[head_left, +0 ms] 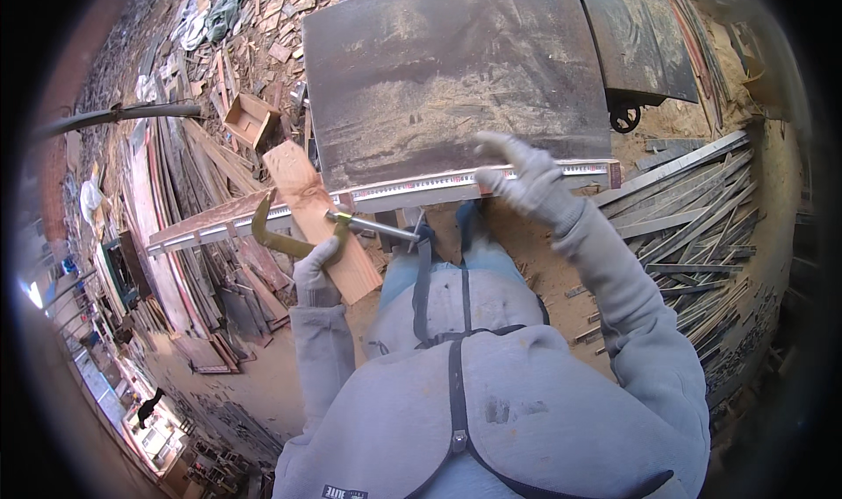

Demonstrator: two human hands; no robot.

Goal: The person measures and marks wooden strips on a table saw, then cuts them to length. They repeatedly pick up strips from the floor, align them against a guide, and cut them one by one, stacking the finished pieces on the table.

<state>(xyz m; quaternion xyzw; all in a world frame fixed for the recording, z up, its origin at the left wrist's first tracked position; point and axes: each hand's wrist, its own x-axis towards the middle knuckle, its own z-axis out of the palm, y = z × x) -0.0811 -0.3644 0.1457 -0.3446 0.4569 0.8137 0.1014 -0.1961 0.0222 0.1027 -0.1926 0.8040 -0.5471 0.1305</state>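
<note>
Left hand (319, 275): grip closed on clamp (261, 225), wooden board (298, 183) against it. Right hand (526, 180): grip loose, fingers parted, near measuring strip (421, 182) along bench (456, 69) edge.

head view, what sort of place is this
Likely a woodworking yard or workshop: a dusty, dark table has a measuring strip along its near edge, long wooden slats lie piled at the right, and wood scraps litter the ground beyond.

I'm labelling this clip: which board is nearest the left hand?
The pale board crossed by the clamp, at the left hand. Boards in the left pile and right pile lie farther off.
</note>
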